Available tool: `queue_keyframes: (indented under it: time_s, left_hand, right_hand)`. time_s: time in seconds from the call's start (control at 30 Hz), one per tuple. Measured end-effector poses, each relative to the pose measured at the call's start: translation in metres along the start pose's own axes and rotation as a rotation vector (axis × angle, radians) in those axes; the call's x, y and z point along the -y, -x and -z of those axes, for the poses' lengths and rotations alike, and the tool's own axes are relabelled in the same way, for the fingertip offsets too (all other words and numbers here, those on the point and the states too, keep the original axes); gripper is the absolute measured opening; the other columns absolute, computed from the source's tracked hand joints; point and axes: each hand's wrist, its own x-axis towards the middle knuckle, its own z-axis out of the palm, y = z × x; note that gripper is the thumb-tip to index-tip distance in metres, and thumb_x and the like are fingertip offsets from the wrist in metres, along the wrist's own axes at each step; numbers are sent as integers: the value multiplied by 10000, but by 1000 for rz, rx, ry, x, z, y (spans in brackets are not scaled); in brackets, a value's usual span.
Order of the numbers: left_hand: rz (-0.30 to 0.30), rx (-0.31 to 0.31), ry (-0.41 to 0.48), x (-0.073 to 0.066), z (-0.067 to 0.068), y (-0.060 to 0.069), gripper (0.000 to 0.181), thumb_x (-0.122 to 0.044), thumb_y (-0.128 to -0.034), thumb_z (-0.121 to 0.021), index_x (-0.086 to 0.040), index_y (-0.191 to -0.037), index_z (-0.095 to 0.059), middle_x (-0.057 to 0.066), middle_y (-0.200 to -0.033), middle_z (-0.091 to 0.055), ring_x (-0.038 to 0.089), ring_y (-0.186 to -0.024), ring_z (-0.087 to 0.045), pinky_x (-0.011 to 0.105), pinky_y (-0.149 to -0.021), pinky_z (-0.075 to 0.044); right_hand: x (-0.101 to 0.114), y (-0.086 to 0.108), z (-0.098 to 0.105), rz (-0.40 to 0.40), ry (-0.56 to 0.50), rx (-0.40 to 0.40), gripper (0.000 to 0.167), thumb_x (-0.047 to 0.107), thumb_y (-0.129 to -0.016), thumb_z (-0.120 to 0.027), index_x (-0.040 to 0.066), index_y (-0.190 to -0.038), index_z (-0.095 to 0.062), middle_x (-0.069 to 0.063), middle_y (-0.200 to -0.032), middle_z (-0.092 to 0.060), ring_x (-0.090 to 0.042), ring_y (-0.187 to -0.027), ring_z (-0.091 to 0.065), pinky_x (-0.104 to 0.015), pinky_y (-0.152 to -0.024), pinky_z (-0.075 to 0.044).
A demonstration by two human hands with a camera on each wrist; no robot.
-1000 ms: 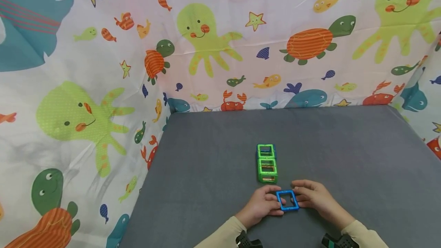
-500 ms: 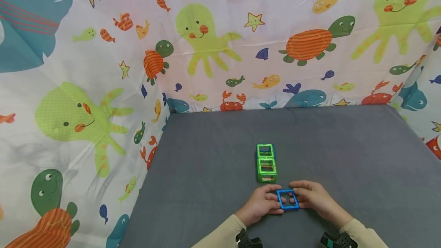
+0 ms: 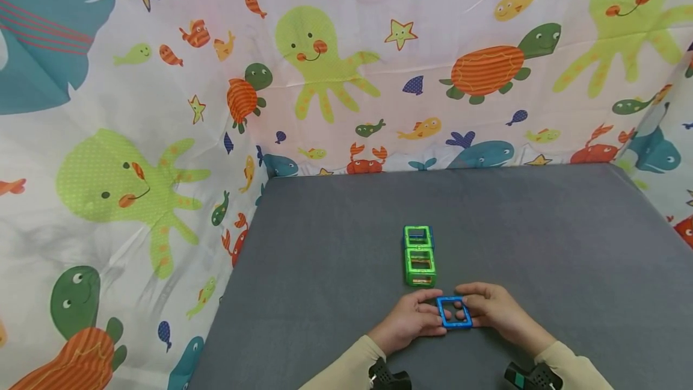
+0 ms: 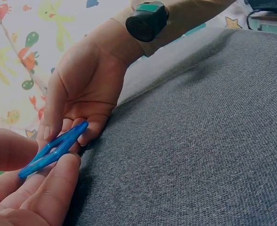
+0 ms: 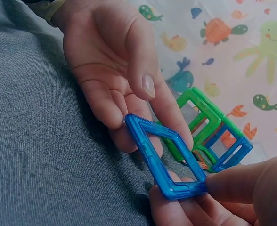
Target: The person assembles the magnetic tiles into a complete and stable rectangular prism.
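Note:
A blue square magnetic tile (image 3: 453, 325) with a hollow middle is held between both hands in the head view. My left hand (image 3: 409, 322) holds its left side, with some fingertips showing through the opening. On the right side, my right hand (image 3: 500, 313) grips it; in the right wrist view, that thumb (image 5: 242, 184) presses a corner of the tile with fingers beneath. In the left wrist view the tile (image 4: 53, 151) appears nearly edge-on between the two hands. Just beyond the hands stands a structure of green and blue magnetic tiles (image 3: 420, 251), touched by neither hand.
The grey cloth-covered table (image 3: 325, 257) extends around the hands. Behind and to the left, a white curtain (image 3: 352, 95) printed with sea animals borders the table. Dark wrist cameras sit on both forearms.
The blue magnetic tile has shifted very slightly up and to the right in the head view, with both hands still holding it. The green and blue structure stays in place.

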Motion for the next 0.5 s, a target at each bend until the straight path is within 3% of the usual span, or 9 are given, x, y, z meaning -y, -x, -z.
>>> queue_keyframes:
  time_s: [0.27, 0.5]
  left_hand:
    - [-19, 10, 72, 2, 2, 0, 551, 115, -929, -577, -19, -1460, -517, 262, -1239, -700, 97, -827, -695, 374, -885, -602]
    - [24, 21, 129, 4, 7, 0, 532, 79, -960, -540, -36, -1478, -500, 152, -1189, -726, 97, -888, -692, 381, -953, -575]
  right_hand:
    - [0, -1, -1, 11, -3, 23, 559, 165, -1050, -517, -207, -1440, -368, 5, -1066, -745, -109, -910, -747, -336, -781, -615]
    - [4, 0, -4, 20, -3, 31, 572, 157, -1046, -507, -212, -1452, -348, -21, -1042, -759, -127, -898, -754, -337, -765, -617]
